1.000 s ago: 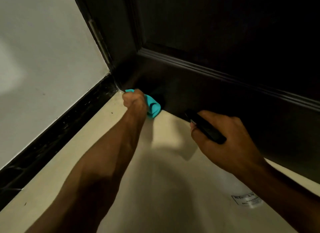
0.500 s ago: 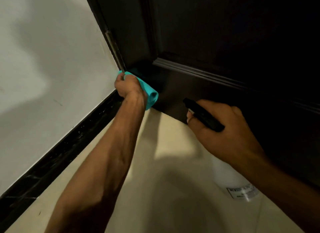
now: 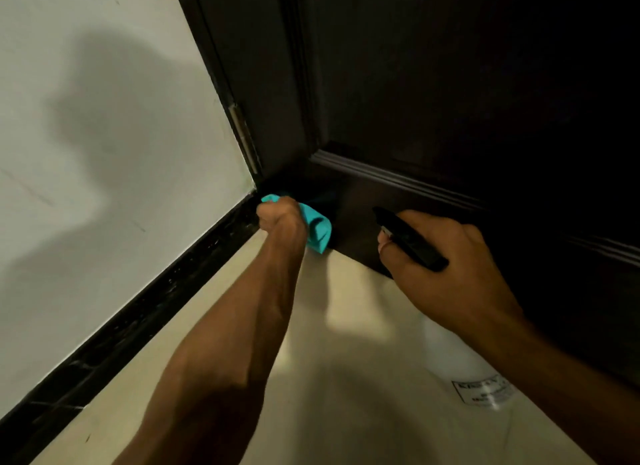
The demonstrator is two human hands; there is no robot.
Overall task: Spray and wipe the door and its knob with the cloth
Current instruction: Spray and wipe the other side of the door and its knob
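Observation:
The dark brown door (image 3: 450,94) fills the upper right, with raised moulding above its bottom rail. My left hand (image 3: 278,217) grips a turquoise cloth (image 3: 317,227) and presses it against the door's lower left corner, close to the floor. My right hand (image 3: 446,274) holds a spray bottle by its black trigger head (image 3: 408,237), nozzle pointing toward the door's bottom rail. The bottle's translucent white body (image 3: 460,364) with a label hangs below my wrist. The knob is out of view.
A white wall (image 3: 104,135) stands at left with a black skirting board (image 3: 138,319) along its foot. A metal hinge (image 3: 244,137) sits on the door's left edge. Beige floor tiles (image 3: 346,378) lie beneath my arms.
The cloth went up the door's hinge edge from the bottom corner, then came back down to the corner near the floor. My right hand kept the bottle in much the same place.

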